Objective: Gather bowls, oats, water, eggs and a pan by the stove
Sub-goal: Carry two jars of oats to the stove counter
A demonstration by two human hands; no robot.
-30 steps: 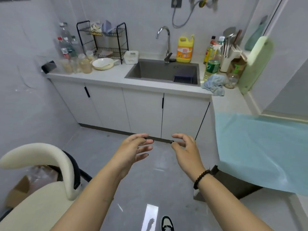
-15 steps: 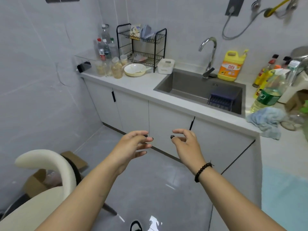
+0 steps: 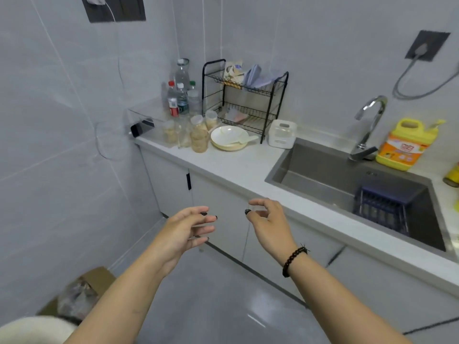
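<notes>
With both hands empty and held out over the floor, well apart from the counter (image 3: 238,167), next step prob. = reach far-left for the first item. Left hand (image 3: 185,232): fingers straight-ish, relaxed, gripping nothing. Right hand (image 3: 269,223): fingers loosely curled, thumb near forefinger, holding nothing.

Where task things are: cream bowls (image 3: 229,139), seemingly stacked, w/ a pale spoon lying in them, on counter just in front of black dish rack (image 3: 244,100). Jars w/ beige grain (image 3: 199,137), maybe the oats, cannot confirm, just left of bowls. Water bottles (image 3: 181,98) behind jars, in far-left corner. Eggs, pan, stove: not in view.

To do well:
- Step closer first; reaching from here too far.
- Take bowls w/ both hands under the rim, keep level so spoon does not slide out.
- Jars stand close together, touching; lift the near one straight up, no sideways pull, else neighbours tip.
- Keep clear of sink (image 3: 347,180) edge at right when carrying.
</notes>
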